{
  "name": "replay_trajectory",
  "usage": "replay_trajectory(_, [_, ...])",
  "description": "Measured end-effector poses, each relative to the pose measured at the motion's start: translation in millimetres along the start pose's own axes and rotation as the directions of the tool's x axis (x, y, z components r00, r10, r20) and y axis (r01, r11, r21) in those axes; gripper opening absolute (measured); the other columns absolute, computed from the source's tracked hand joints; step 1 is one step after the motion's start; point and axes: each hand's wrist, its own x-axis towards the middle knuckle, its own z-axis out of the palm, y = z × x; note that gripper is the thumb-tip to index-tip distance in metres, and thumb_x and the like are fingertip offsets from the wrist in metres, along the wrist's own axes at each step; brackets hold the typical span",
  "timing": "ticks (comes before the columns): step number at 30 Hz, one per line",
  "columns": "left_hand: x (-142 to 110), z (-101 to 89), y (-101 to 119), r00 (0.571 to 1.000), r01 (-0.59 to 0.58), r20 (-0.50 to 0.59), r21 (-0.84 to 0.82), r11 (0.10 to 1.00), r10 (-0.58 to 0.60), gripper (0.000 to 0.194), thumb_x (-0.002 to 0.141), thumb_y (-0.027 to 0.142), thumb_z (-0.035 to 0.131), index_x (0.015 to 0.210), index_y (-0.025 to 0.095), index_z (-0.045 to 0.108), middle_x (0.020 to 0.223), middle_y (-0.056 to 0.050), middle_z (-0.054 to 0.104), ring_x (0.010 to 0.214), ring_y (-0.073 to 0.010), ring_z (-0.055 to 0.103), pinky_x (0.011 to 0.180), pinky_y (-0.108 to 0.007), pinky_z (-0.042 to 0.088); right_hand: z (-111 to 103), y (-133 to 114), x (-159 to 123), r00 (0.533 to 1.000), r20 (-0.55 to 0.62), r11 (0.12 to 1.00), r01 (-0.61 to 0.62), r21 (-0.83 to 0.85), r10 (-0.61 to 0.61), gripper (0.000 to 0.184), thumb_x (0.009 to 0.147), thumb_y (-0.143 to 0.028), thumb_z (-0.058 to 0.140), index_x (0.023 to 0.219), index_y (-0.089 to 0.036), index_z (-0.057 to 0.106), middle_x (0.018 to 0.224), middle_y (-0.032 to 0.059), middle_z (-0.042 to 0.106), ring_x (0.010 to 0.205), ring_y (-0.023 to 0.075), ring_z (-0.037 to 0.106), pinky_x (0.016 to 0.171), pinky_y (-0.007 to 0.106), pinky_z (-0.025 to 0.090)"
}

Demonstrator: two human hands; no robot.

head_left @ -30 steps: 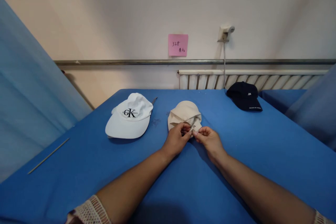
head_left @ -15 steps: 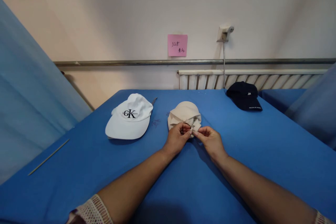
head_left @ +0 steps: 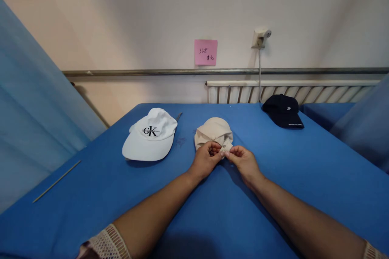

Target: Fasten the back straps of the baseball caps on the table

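A beige baseball cap (head_left: 213,126) lies in the middle of the blue-covered table, its strap end toward me. My left hand (head_left: 206,159) pinches the near edge of the cap, by the strap. From the other side, my right hand (head_left: 244,162) pinches the strap's end between thumb and fingers. The fingertips of both hands almost meet at the strap, where a small dark buckle or eyelet shows. My fingers hide part of the fastening.
A white cap (head_left: 152,137) with black lettering lies to the left, a dark navy cap (head_left: 282,110) at the far right. A thin stick (head_left: 57,181) rests near the table's left edge. Behind the blue table (head_left: 194,210) are a radiator (head_left: 234,94) and a metal rail (head_left: 164,72).
Almost nothing differs. My fingertips have shifted very slightly at the strap; the caps and the stick stay where they were.
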Motion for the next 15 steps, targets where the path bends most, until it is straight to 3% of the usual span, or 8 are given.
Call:
replay_trajectory(8, [0.8,-1.3,0.3,1.0,0.007,-0.006,-0.023,1.0,-0.007,0.023,0.07,0.024,0.071,0.086,0.014,0.058,0.075,0.001,0.059,0.069,-0.0102,0.055,0.066,-0.023,0.046,-1.2,-0.9,-1.0,0.996,0.076,0.999,0.044,-0.008,-0.043,0.043,0.052,-0.049,0.084,0.07,-0.018,0.06,0.065,-0.0004,0.064,0.06,0.0131,0.056,0.06,0.027,0.046])
replay_trajectory(15, [-2.6,-2.3,4.6,0.998,-0.059,0.013,0.102,0.993,0.058,0.017,0.074,0.025,0.068,0.085,0.015,0.059,0.076,0.0,0.06,0.069,-0.0114,0.055,0.065,-0.024,0.046,-2.8,4.7,1.7,0.995,0.072,0.997,0.072,-0.037,-0.069,0.042,0.054,-0.05,0.083,0.067,-0.018,0.059,0.06,-0.0008,0.061,0.057,0.0132,0.054,0.056,0.027,0.044])
